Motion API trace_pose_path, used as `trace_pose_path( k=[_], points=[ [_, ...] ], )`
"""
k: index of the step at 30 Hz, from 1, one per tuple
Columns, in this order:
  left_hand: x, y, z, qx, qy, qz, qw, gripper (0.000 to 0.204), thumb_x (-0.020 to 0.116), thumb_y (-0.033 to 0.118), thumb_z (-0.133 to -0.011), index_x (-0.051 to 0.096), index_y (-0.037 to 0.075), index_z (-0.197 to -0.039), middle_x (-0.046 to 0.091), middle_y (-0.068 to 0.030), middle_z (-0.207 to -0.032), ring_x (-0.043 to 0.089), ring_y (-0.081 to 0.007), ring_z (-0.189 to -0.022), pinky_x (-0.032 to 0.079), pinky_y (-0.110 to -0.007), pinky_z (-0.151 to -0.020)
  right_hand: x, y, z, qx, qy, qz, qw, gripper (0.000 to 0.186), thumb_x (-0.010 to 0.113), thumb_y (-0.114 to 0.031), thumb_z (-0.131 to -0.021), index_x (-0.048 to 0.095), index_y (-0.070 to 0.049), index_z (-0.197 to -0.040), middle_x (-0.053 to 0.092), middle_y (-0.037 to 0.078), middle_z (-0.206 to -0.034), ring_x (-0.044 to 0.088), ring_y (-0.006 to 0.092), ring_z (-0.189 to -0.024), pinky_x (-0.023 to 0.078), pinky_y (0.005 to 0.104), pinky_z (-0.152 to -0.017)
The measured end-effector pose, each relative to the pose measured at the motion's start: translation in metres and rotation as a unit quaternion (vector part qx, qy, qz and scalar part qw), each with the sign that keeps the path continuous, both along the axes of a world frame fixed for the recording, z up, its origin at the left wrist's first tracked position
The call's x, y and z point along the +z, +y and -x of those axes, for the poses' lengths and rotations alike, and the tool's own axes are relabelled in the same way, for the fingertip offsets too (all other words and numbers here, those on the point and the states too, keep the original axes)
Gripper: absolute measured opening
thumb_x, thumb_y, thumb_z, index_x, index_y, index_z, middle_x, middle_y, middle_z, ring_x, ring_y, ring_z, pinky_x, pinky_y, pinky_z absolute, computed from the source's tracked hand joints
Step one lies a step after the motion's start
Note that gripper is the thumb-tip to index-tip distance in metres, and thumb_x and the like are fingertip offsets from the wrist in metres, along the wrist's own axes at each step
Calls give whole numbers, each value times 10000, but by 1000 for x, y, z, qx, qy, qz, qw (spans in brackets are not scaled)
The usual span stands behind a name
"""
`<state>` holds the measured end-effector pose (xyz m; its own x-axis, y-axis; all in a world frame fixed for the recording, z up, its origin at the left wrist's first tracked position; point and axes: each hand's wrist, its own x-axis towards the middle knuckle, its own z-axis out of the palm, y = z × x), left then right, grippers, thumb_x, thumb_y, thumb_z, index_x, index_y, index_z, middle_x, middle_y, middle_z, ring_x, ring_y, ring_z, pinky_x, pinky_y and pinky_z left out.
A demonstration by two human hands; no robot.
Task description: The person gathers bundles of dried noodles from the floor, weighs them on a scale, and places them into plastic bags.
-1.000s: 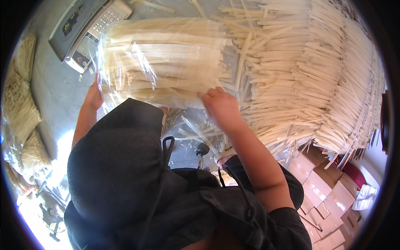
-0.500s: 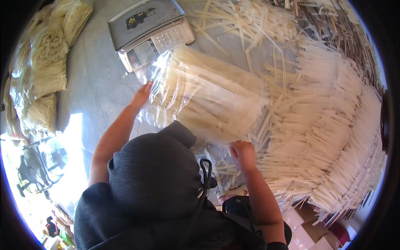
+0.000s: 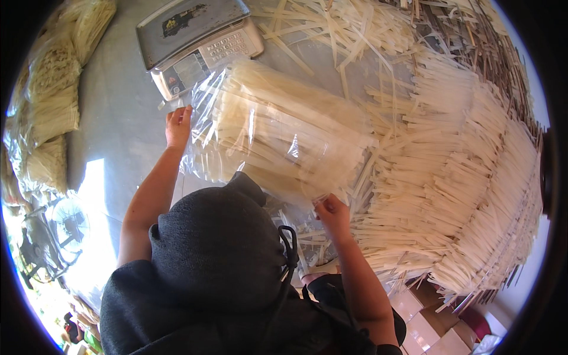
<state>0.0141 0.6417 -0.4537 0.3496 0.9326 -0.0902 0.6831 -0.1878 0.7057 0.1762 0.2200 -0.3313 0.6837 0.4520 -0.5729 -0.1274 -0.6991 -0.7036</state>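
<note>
The bag (image 3: pixel 284 118) lies on the grey floor (image 3: pixel 118 112) between the two grips, just right of the left grip (image 3: pixel 178 125) and spreading up and away from the right grip (image 3: pixel 332 214). The right grip is pinched together on its film, at the near corner; the left grip has its fingertips at the film's edge, and whether they are clamped on it I cannot tell. The bag is clear and shiny, creased into folds beside the left grip, with white glints across its middle. Inside, flat cream strips are packed side by side, running slantwise from the far left down toward the right; a few on the side nearest the person splay out of line, and their right-hand ends are ragged. Just beyond the left grip sits a scale (image 3: pixel 195 47) with a dark, stained tray and a keypad. Right of the right grip spreads a big heap (image 3: pixel 449 171) of loose pale strips, with more tangled strips (image 3: pixel 349 26) farther beyond it. Well to the left of the left grip, filled bags (image 3: pixel 53 89) of strips are piled up.
</note>
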Motion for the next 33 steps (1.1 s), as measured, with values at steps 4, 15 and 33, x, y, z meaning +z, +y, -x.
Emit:
trace_pose_path(
  k=[4,15,33],
  points=[
    [-34,3,10,-3,-233,432,871,413,491,360,-960,510,135,-1305,543,-61,-1270,535,-189,-1117,408,-352,-965,-13,24,3,118,-62,-39,990,307,676,-128,-803,645,-68,-1103,649,114,-764,630,250,-607,524,327,-622],
    [-16,-28,25,-1,-160,578,800,388,461,322,-959,577,34,-1192,644,-133,-1074,649,-285,-955,528,-467,-866,86,73,-58,-224,268,-318,882,125,593,-162,-892,608,-38,-907,605,51,-817,562,137,-765,440,262,-754],
    [-28,-109,-46,-111,-196,668,709,400,518,363,-922,601,49,-1156,652,-123,-1036,644,-256,-911,518,-418,-818,188,19,-2,-129,29,-248,960,107,540,-88,-913,578,-2,-862,596,66,-773,549,130,-709,426,255,-689]
  ],
)
